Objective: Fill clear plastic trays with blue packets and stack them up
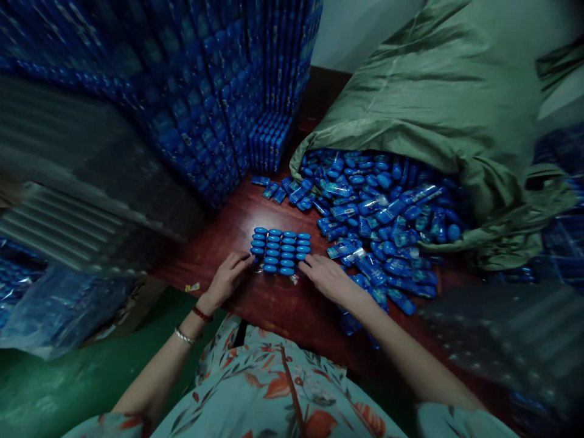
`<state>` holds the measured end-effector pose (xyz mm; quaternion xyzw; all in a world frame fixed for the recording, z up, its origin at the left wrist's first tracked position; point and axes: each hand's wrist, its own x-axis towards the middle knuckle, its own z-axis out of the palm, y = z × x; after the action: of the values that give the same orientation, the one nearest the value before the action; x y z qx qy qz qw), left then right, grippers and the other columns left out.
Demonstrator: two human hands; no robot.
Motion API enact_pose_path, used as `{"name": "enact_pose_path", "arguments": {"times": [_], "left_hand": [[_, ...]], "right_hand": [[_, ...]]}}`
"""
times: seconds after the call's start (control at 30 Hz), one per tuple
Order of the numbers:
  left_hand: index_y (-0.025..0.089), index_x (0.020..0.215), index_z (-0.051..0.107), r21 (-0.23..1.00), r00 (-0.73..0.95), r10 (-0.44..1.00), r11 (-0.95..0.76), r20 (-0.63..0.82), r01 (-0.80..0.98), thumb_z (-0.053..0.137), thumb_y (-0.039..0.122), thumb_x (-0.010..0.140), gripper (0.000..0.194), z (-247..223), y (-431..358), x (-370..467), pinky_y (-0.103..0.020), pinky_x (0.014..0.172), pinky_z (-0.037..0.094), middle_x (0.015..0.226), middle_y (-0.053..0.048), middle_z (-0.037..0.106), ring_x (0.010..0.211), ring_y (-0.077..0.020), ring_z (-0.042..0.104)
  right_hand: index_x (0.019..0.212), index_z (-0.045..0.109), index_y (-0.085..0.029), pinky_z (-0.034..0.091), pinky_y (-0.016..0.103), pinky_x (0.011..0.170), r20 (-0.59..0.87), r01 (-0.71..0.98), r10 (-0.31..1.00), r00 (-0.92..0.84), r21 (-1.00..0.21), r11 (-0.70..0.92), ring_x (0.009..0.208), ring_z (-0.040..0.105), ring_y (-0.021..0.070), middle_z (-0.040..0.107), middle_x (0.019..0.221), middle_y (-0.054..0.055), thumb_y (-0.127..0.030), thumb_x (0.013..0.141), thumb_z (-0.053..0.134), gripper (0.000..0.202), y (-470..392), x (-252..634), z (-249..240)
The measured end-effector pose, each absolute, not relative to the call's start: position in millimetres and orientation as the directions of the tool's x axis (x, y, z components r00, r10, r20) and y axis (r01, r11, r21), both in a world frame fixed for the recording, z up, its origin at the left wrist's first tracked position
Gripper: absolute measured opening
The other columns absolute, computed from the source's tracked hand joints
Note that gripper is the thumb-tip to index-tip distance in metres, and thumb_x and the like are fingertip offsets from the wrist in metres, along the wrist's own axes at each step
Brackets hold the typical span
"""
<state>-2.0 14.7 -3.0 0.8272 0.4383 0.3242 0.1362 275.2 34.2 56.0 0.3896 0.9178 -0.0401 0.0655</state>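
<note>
A tight block of small blue bottles [280, 246] stands on the dark red table in front of me, their glossy oval caps facing up. At the block's near left corner, my left hand [229, 277] has its fingers pinched on a blue bottle, mostly hidden by the fingertips. Opposite it, my right hand [327, 280] grips another blue bottle [300, 257] at the near right corner. Two bottles in the front row sit between the hands.
An open green sack [424, 103] spills loose blue bottles [365, 213] across the right side. Tall stacks of packed bottles [196, 91] rise at the back left. Grey corrugated trays [68, 225] are piled at left; more grey trays [511, 340] lie at right.
</note>
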Motion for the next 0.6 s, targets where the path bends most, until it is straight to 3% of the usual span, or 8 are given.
{"name": "enact_pose_path", "arguments": {"times": [0.17,0.27,0.37,0.6], "left_hand": [[0.021,0.123,0.049,0.476,0.565,0.733,-0.678,0.379,0.56,0.034,0.01,0.091,0.036,4.6,26.2,-4.8,-0.031,0.083,0.049,0.109,-0.01,0.059,0.1,-0.0161,0.054],[0.02,0.122,0.05,0.409,0.586,0.733,-0.679,0.344,0.609,0.033,0.012,0.092,0.035,5.6,27.2,-8.2,-0.03,0.08,0.049,0.106,-0.01,0.059,0.095,-0.017,0.055],[0.02,0.119,0.054,0.349,0.601,0.741,-0.672,0.3,0.654,0.032,0.014,0.092,0.035,5.0,26.2,-11.9,-0.031,0.078,0.05,0.104,-0.01,0.06,0.093,-0.0185,0.054],[0.025,0.12,0.056,0.447,0.478,0.812,-0.583,0.335,0.678,0.036,0.011,0.089,0.039,-5.4,21.2,-8.5,-0.033,0.079,0.051,0.113,-0.009,0.054,0.098,-0.0188,0.053]], "right_hand": [[0.102,0.059,-0.02,0.043,0.03,0.077,-0.129,0.745,0.734,-0.667,-0.087,0.661,0.086,0.055,0.0179,0.057,0.092,0.006,-0.007,0.087,0.04,0.028,36.4,281.9,53.5],[0.113,0.055,-0.022,0.045,0.03,0.077,-0.017,0.789,0.812,-0.583,-0.25,0.562,0.088,0.055,0.0177,0.057,0.096,0.006,-0.013,0.089,0.041,0.029,29.4,288.3,43.6],[0.11,0.055,-0.019,0.046,0.029,0.075,0.072,0.8,0.875,-0.479,-0.375,0.469,0.087,0.055,0.0177,0.059,0.095,0.006,-0.018,0.091,0.042,0.023,19.1,288.3,33.7],[0.095,0.062,-0.017,0.043,0.032,0.074,-0.008,0.822,0.827,-0.562,-0.116,0.558,0.083,0.052,0.0206,0.059,0.087,0.008,-0.009,0.088,0.041,0.023,18.7,257.9,44.3]]}}
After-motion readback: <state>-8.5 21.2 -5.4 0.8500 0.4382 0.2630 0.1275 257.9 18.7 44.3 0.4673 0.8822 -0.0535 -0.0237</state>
